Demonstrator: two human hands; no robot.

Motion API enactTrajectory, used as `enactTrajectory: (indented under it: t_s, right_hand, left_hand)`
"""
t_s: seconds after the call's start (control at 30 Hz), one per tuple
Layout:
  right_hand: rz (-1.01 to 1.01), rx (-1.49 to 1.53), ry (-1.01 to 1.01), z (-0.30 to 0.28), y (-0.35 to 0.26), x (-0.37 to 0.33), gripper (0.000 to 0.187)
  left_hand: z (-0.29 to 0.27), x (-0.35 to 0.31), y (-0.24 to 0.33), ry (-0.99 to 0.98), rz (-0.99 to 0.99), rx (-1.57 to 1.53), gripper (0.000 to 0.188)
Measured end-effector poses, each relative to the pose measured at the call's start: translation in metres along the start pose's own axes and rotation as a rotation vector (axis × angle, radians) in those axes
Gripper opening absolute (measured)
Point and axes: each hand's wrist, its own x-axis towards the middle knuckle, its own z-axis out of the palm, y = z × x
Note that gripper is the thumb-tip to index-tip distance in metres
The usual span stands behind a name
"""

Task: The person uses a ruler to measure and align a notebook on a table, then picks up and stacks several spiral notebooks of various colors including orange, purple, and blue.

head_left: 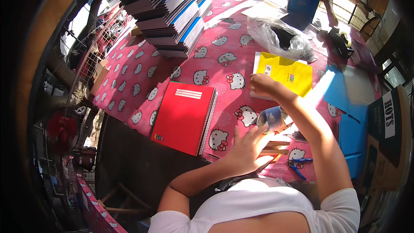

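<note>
My right hand (264, 85) is closed at the left edge of a yellow-covered notebook (293, 75), its fingers curled over the pale pages there. Fingers spread, my left hand (248, 152) hovers close to my body, beside a blue printed cylinder (271, 119) that looks like a mug or can. Under and beside that hand are some brown, wooden-looking pieces (276, 148), partly hidden. A red spiral notebook (184, 116) lies face up to the left of both hands. Near my front edge of the table rests a blue pen (300, 160), with another small blue item (297, 172) beside it.
Tall stacks of spiral notebooks (172, 17) stand at the far left on the pink patterned tablecloth (226, 43). A clear plastic bag (276, 39), a blue box-like stack (304, 4) and a tape dispenser (343, 43) sit farther back. Blue sheets (350, 136) and a cardboard box (388, 142) border the right.
</note>
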Motion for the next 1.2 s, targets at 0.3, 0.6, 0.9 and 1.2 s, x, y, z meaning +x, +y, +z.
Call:
enactTrajectory:
  t_s: [0.3,0.6,0.9,1.2]
  right_hand:
    - [0.116,0.183,0.161,-0.018,-0.003,-0.024,0.043]
    - [-0.278,0.054,0.498,-0.103,-0.138,-0.147,0.047]
    - [0.380,0.797,0.890,-0.016,-0.094,-0.273,0.074]
    - [0.506,0.779,0.872,0.024,-0.131,-0.272,0.033]
  left_hand:
    - [0.038,0.013,-0.025,-0.005,0.072,0.094,0.053]
    - [-0.001,0.077,-0.076,0.841,0.222,-0.048,0.039]
    - [-0.063,0.013,0.001,0.905,0.034,-0.926,0.017]
    - [-0.043,-0.009,-0.027,0.785,-0.044,-0.986,0.029]
